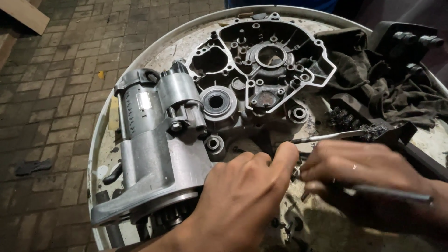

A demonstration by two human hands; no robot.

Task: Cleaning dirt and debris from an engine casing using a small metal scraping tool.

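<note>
Starter motor (154, 144): heavy, rigid cast metal, best gripped around its body; left hand (240, 196) pinches a small part, right hand (359, 170) clamps a thin tool (392, 192).

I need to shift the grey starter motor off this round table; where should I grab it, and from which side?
Probably grip the starter motor around its ribbed cylindrical body, coming from above on the table's outer edge: that side is open, while the engine casing and both hands crowd the other.
</note>
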